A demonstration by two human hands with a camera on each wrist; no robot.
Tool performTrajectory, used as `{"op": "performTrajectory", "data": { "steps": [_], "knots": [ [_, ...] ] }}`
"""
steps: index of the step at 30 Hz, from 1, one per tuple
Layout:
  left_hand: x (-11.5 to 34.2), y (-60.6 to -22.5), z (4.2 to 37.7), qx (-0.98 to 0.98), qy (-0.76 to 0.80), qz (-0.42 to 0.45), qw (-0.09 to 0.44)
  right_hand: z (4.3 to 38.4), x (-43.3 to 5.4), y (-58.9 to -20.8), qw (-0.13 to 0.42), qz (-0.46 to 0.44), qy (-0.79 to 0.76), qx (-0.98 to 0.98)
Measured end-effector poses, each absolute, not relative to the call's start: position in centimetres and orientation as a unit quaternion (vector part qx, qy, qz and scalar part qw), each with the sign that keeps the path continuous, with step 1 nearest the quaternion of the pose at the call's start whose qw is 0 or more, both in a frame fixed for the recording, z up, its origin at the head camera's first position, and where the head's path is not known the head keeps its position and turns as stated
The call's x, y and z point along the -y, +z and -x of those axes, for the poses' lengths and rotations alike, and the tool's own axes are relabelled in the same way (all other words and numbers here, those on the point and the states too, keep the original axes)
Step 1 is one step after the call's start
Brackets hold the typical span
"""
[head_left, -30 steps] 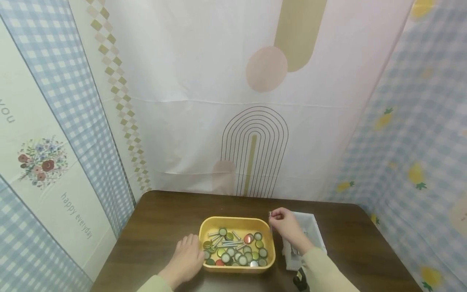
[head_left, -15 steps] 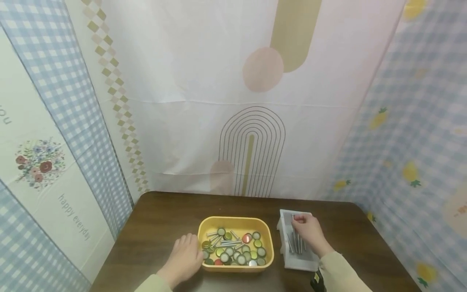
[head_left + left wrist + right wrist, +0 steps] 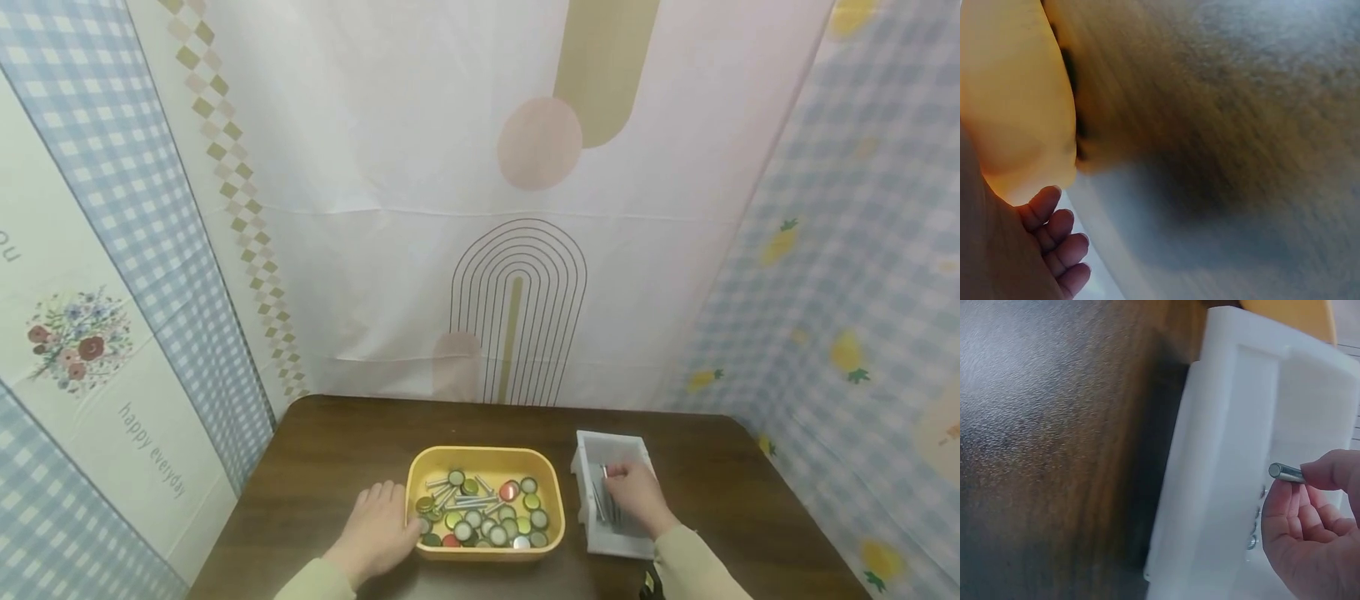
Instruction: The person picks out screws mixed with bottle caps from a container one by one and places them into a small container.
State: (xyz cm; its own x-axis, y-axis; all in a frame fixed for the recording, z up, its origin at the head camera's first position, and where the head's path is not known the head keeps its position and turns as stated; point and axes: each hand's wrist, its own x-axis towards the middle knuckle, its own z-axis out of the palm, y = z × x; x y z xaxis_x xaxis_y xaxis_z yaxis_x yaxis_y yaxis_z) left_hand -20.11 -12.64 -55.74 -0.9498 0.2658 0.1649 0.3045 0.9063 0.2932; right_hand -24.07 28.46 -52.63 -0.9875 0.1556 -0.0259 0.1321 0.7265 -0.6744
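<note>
My right hand (image 3: 633, 497) is over the white bin (image 3: 618, 546), pinching a silver bolt (image 3: 1288, 473) between thumb and forefinger. The bolt's blunt end sticks out past the fingertips in the right wrist view. Under this hand, several bolts (image 3: 600, 502) lie lengthwise in the bin, partly covered by it. At the left end of the yellow tray (image 3: 480, 554), my left hand (image 3: 375, 529) rests with relaxed fingers, its thumb near the rim. The tray contains several bottle caps (image 3: 497, 535), gold, green, red and silver, and a loose cluster of bolts (image 3: 470, 502) towards its middle.
Both containers stand side by side on a dark brown wooden table (image 3: 330, 442), with a narrow gap between them. Behind the table hangs a white patterned cloth (image 3: 375, 292). Blue checked cloths (image 3: 810, 333) close off the left and right sides.
My right hand has moved from the yellow tray's right edge, bolt in its fingers, over to the white bin, then slightly nearer to me there. The left hand has stayed at the tray.
</note>
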Motion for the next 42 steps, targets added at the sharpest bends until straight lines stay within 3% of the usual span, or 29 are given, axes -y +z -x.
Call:
{"op": "performTrajectory", "data": {
  "steps": [14,24,42],
  "knots": [
    [12.55,-56.15,19.87,0.973,-0.183,0.135,0.046,23.7,-28.6,-53.68,0.003,0.089,0.358,0.929],
    [12.43,-55.93,19.6,0.969,-0.191,0.141,0.074,23.47,-28.45,-53.6,0.006,0.092,0.361,0.928],
    [12.48,-55.97,19.73,0.969,-0.198,0.14,0.052,23.48,-28.51,-53.39,0.002,0.084,0.344,0.935]
  ]
}}
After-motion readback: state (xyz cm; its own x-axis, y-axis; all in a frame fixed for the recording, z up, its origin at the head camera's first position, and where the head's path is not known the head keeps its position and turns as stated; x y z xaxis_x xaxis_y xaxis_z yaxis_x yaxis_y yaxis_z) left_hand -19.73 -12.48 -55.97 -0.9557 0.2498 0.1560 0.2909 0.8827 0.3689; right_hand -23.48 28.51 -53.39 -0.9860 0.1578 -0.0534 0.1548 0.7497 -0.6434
